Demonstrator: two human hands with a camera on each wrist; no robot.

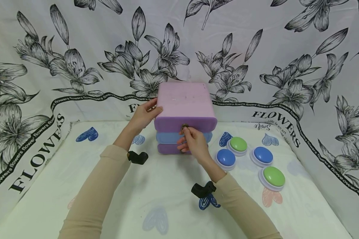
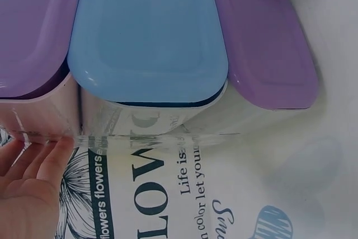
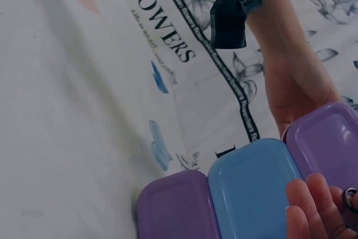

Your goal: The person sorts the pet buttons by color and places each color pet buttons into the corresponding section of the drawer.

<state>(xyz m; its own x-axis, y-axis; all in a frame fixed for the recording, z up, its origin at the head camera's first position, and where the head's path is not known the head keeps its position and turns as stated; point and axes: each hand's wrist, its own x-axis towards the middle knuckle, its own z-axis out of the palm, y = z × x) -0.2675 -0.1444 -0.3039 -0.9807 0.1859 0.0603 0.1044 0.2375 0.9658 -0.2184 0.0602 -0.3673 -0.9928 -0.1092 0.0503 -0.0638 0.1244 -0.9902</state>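
Note:
A small three-drawer box stands at the middle of the cloth, with a pink top [image 1: 185, 99]. Its fronts are a purple top drawer [image 1: 167, 124], a blue middle drawer [image 2: 148, 37] and a purple bottom drawer [image 2: 268, 48]. My left hand [image 1: 144, 116] lies against the box's left side near the top, fingers fairly straight. With thumb and finger, my right hand [image 1: 196, 144] pinches the ring pull [image 1: 184, 126] of the top drawer; its other fingers hang loosely before the lower drawers. A narrow dark gap shows behind the upper purple front in the left wrist view.
Right of the box sit two green buttons [image 1: 238, 144] [image 1: 274, 176] and two blue buttons [image 1: 226, 157] [image 1: 263, 154] on white bases. A flower-printed cloth [image 1: 107, 43] rises behind. Black camera mounts [image 1: 137, 157] [image 1: 203, 189] stick out from both wrists.

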